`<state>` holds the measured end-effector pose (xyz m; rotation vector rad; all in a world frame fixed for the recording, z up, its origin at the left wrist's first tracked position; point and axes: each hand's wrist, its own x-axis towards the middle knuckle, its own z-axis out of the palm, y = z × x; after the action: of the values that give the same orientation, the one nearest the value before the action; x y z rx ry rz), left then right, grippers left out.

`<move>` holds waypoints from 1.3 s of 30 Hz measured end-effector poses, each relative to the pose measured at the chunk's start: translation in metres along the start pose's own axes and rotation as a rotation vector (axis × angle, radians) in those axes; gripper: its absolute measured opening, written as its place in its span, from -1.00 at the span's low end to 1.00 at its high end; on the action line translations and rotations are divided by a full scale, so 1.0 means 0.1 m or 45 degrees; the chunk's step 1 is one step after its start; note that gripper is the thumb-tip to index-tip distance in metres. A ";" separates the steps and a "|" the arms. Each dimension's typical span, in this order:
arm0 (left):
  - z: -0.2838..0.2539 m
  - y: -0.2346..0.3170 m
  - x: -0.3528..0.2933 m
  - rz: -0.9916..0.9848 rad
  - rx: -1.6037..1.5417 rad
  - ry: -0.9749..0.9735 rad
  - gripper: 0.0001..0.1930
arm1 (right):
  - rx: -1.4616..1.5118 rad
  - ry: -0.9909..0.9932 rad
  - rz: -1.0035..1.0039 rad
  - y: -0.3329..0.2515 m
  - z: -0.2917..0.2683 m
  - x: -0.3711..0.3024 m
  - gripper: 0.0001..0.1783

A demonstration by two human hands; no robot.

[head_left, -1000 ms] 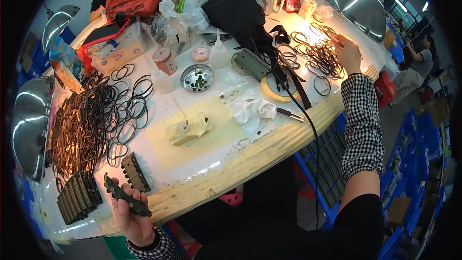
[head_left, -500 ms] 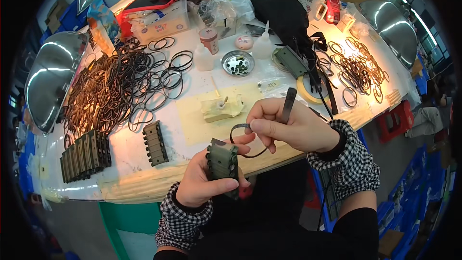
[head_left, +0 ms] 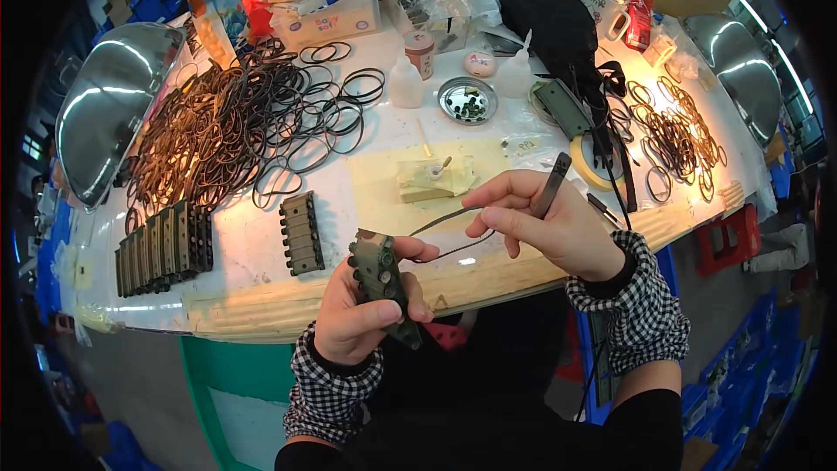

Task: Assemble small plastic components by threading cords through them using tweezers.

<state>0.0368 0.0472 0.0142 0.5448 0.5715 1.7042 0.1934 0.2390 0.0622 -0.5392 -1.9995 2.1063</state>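
My left hand (head_left: 356, 318) is closed around a camouflage-green toy tank hull (head_left: 380, 277) with small round wheels along its sides, held tilted over the table's front edge. Between thumb and fingers, my right hand (head_left: 554, 231) pinches a thin black ribbed rubber loop (head_left: 445, 217). The loop stretches across to my left fingertips; whether it touches the hull there, I cannot tell. A dark flat-ended tool (head_left: 553, 183) also sticks up from my right hand, its lower part hidden by the fingers. Behind my hands sits a tape-covered block (head_left: 427, 185) with a small peg.
Piled black loops (head_left: 218, 122) cover the left side; more loops (head_left: 676, 135) lie at right. Several similar hulls (head_left: 166, 249) stand in a row, with one hull (head_left: 301, 233) apart. A metal dish (head_left: 467, 101), white squeeze bottles (head_left: 405, 83), a tape roll (head_left: 600, 166) and lamp shades (head_left: 118, 109) surround the workspace.
The rubber loop has gone from a slack curve to two longer, straighter strands between my hands. The hull has tilted. The whole view has shifted, so the table appears further right and higher.
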 end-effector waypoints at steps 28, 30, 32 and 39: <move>-0.02 -0.01 0.00 -0.085 0.034 -0.193 -0.34 | -0.367 -0.019 -0.218 0.00 0.18 -0.01 -0.70; -0.01 -0.02 0.03 -0.146 0.054 -0.224 -0.34 | -0.428 -0.056 -0.336 0.05 0.20 0.01 -0.72; 0.00 -0.04 0.05 -0.194 0.071 -0.257 -0.35 | -0.518 -0.095 -0.441 0.09 0.20 0.04 -0.79; -0.04 -0.05 0.07 -0.181 0.014 -0.280 -0.35 | -0.701 -0.067 -0.605 0.06 0.17 0.09 -0.91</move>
<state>0.0372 0.0546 0.0082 0.6741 0.4503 1.4853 0.1789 0.2260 0.0555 -0.0565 -2.4372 1.3089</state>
